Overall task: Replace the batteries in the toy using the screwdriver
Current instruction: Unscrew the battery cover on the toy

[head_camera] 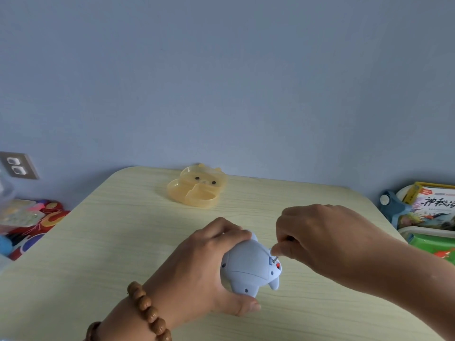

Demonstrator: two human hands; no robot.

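Toy [248, 267], pale blue plastic, animal-shaped, lying underside up near the front middle of our table [123, 242] so that its screw holes and battery hatch face us. Our left hand [204, 264] wraps it from the left, fingers curled over the far end and thumb pressed under the near end; we judge this grip is there to stop the body turning under the tool. Our right hand [317, 237] is closed round the screwdriver [275, 257], fingertips pinched low on its thin metal shaft, the handle hidden in the palm; the tip meets the toy's right side beside a small red part, held steep to stay seated. Whether the screw is out we cannot tell. Yellow bear-shaped dish [197, 190] stands well apart at the far edge, perhaps for loose parts.
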